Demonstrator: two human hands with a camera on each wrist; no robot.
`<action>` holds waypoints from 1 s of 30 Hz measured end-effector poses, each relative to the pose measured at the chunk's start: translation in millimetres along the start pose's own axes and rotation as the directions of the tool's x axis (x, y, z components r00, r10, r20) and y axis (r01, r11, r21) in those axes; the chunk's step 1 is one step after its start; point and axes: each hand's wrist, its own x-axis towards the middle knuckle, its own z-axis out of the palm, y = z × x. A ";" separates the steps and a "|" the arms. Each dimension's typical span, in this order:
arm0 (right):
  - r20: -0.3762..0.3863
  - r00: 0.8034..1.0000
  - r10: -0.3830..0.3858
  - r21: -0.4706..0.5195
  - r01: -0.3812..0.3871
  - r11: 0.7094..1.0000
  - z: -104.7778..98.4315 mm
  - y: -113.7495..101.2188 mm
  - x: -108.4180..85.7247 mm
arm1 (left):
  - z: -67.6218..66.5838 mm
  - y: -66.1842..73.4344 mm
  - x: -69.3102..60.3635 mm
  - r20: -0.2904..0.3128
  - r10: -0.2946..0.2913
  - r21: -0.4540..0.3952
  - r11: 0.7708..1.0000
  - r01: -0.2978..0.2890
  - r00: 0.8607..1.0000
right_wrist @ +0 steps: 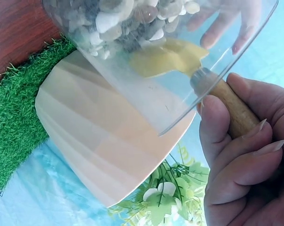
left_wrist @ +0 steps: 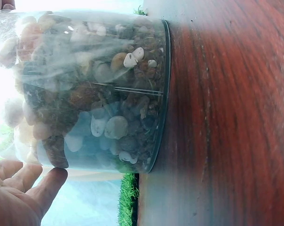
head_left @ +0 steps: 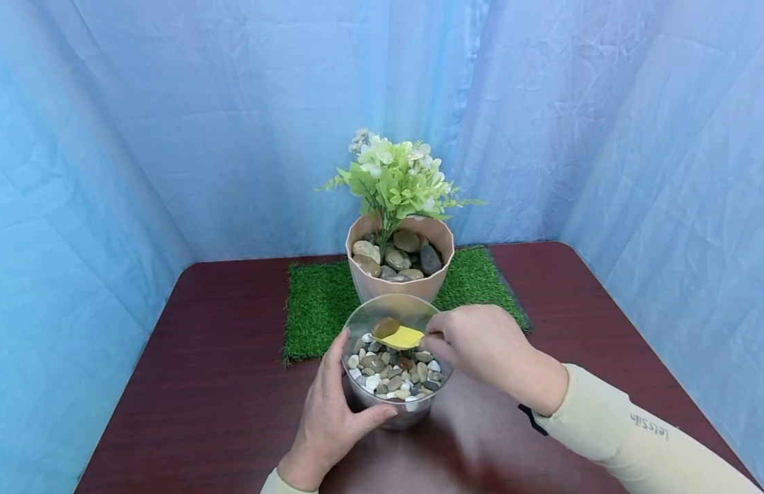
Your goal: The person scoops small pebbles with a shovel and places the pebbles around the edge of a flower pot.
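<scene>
A clear container filled with mixed pebbles stands on the table. My left hand holds it, thumb at the near rim and fingers along its left side; in the left wrist view those fingers touch the clear wall. My right hand grips a small trowel by its wooden handle. The trowel's yellow blade is inside the container, above the pebbles. A larger brown stone is at the blade's left end; whether it rests on the blade or against the wall, I cannot tell.
Just behind the container, a pale pink pot holds large stones and a plant with white flowers. The pot stands on a green turf mat. Dark red wooden table extends on both sides, with blue curtains around it.
</scene>
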 end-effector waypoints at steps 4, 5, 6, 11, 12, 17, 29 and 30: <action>-0.053 0.999 -0.007 0.013 0.008 1.000 2.1 -0.9 -3.5 | -0.2 -0.1 0.5 -0.003 0.008 -0.006 1.000 -0.008 1.000; -0.062 0.998 -0.006 0.014 0.007 1.000 2.5 -1.2 -3.8 | -0.1 -0.3 0.5 -0.005 0.011 -0.004 1.000 -0.011 1.000; -0.068 0.998 -0.009 0.016 0.010 1.000 2.6 -1.7 -3.9 | -0.1 -0.4 0.5 -0.006 0.012 -0.002 1.000 -0.012 1.000; -0.068 0.998 0.001 0.015 0.000 1.000 4.9 -2.1 -6.0 | 0.0 -1.2 0.4 -0.009 0.014 0.003 1.000 -0.014 1.000; -0.067 0.998 0.002 0.016 -0.001 1.000 5.7 -2.0 -6.7 | 0.0 -1.2 0.6 -0.010 0.014 0.001 1.000 -0.014 1.000; -0.083 0.997 0.000 0.025 0.002 1.000 10.9 -0.8 -11.9 | 0.0 -1.2 0.8 -0.006 0.010 0.000 1.000 -0.010 1.000; -0.145 0.989 -0.033 0.056 0.041 0.998 26.6 -1.8 -17.6 | -0.6 -0.2 1.5 0.001 -0.001 -0.002 1.000 0.001 1.000; -0.145 0.989 -0.037 0.052 0.045 0.998 28.1 -2.5 -17.5 | -0.6 0.1 1.3 0.004 -0.004 -0.001 1.000 0.004 1.000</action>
